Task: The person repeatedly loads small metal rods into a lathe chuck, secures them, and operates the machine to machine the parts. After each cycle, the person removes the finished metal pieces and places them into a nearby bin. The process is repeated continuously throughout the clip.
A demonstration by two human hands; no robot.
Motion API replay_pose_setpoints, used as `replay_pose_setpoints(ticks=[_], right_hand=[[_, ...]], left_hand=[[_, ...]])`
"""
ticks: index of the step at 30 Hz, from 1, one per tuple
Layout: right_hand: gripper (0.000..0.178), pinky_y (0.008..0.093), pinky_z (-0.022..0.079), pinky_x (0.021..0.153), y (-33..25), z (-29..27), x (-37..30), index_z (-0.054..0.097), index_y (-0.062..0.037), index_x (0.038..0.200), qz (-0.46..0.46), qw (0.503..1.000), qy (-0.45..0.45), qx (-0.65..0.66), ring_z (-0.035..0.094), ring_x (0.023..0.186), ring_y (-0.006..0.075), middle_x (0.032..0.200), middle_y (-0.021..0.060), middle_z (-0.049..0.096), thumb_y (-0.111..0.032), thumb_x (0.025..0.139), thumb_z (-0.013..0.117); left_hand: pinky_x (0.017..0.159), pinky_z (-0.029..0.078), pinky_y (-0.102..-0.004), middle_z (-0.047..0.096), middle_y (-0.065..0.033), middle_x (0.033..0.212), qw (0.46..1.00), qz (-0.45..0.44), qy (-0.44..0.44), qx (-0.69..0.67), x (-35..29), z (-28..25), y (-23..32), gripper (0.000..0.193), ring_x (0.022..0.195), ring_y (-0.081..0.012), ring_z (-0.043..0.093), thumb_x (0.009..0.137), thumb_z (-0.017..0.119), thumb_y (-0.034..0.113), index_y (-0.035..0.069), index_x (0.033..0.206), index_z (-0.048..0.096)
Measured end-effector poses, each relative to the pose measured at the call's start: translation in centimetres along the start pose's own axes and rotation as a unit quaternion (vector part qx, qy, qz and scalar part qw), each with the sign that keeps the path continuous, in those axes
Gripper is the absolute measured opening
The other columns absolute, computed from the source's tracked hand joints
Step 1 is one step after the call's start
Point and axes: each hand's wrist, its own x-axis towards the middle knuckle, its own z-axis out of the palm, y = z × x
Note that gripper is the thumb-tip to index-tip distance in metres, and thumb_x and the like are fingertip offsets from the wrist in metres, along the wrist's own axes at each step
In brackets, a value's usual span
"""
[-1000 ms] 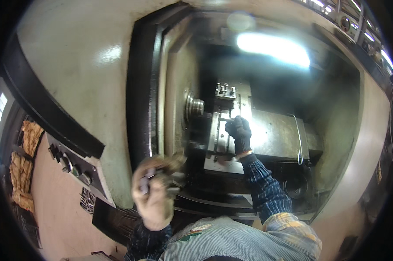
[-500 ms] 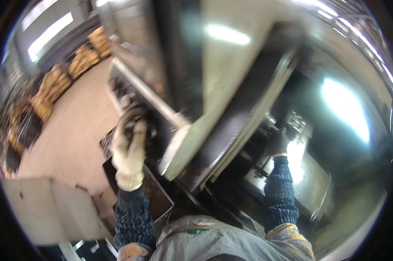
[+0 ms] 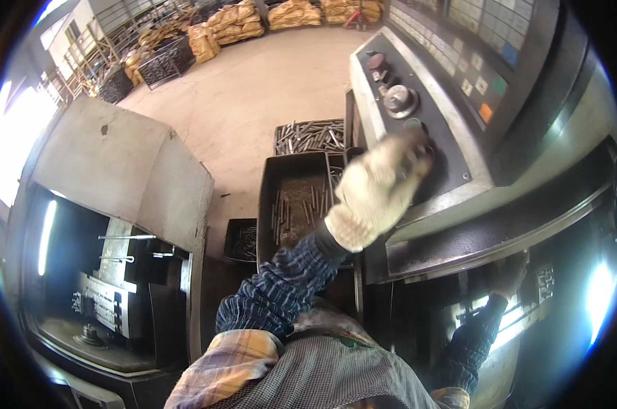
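Your left grip [image 3: 382, 183] is over the near end of the dark panel [image 3: 451, 160], its gloved fingers so blurred that you cannot tell whether they are spread, pressed together or pinching anything. The panel slopes on the machine [image 3: 561, 129], upper right in view, with a dial [image 3: 398, 101] and red knob [image 3: 376, 63] beyond your fingers. Your right grip [image 3: 510, 274] is inside the opening, too dark to read.

A second ago your left was before that opening; now it has moved to the panel and your view has swung left, so the controls seem to have your attention.

Below your left wrist, a black tray [image 3: 291, 178] holds loose rods [image 3: 284, 215]; a bin behind it is heaped with more. Past the pale floor [image 3: 267, 82] sit yellow sacks [image 3: 234, 24], and a second machine [image 3: 124, 150] stands left.
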Motion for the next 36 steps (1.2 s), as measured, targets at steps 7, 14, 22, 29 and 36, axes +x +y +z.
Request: replay_pose_setpoints(ticks=[7, 14, 22, 29, 36], right_hand=[[0.067, 0.0440, 0.042, 0.113, -3.4, -0.4, 0.5, 0.036, -0.0087, 0.158, 0.014, 1.000, -0.016, -0.010, 0.046, 0.143, 0.0266, 0.151, 0.0143, 0.052, -0.045, 0.102, 0.050], [0.063, 0.0443, 0.038, 0.113, -0.8, -3.1, 1.2, 0.043, -0.0033, 0.148, -0.153, 0.837, 0.062, -0.522, 0.048, 0.133, 0.0293, 0.146, 0.0166, 0.052, -0.042, 0.100, 0.055], [0.054, 0.0412, 0.046, 0.108, -26.5, -1.0, -9.3, 0.047, 0.0019, 0.143, -0.325, 0.805, 0.328, -0.372, 0.055, 0.126, 0.0286, 0.140, 0.0185, 0.055, -0.033, 0.103, 0.056], [0.048, 0.0405, 0.044, 0.112, -44.3, 16.6, -20.9, 0.048, 0.0006, 0.144, -0.377, 0.899, -0.148, 0.167, 0.054, 0.130, 0.0267, 0.143, 0.0164, 0.055, -0.028, 0.106, 0.051], [0.042, 0.0397, 0.043, 0.115, -57.5, 29.2, -42.1, 0.049, -0.0007, 0.146, -0.420, 0.609, -0.639, 0.208, 0.053, 0.135, 0.0247, 0.145, 0.0144, 0.055, -0.022, 0.109, 0.047]], left_hand=[[0.069, 0.062, -0.0362, 0.073, -0.0158, 0.107, 0.988, 0.067, -0.090, 0.103, -0.6, -1.2, 0.4, 0.031, 0.081, -0.0273, 0.075, 0.096, 0.070, 0.025, 0.007, 0.120, 0.066], [0.077, 0.063, -0.0368, 0.072, -0.0155, 0.118, 0.992, 0.048, -0.101, -0.063, -5.8, -4.8, -0.1, 0.032, 0.093, -0.0305, 0.075, 0.094, 0.073, 0.020, 0.008, 0.122, 0.065], [0.108, 0.047, -0.0522, 0.069, -0.0084, 0.122, 0.994, 0.007, -0.099, 0.050, -10.7, -18.2, -1.0, 0.033, 0.114, -0.0306, 0.067, 0.092, 0.074, 0.022, 0.010, 0.121, 0.065], [0.117, 0.038, -0.0556, 0.064, -0.0147, 0.126, 0.993, 0.004, 0.029, 0.112, -14.9, -31.7, 0.6, 0.034, 0.129, -0.0398, 0.055, 0.088, 0.076, 0.021, 0.012, 0.119, 0.065], [0.118, 0.037, -0.0529, 0.068, -0.0134, 0.129, 0.980, -0.126, 0.082, 0.134, -21.3, -45.9, 3.4, 0.033, 0.132, -0.0365, 0.056, 0.093, 0.073, 0.017, 0.007, 0.124, 0.067]])
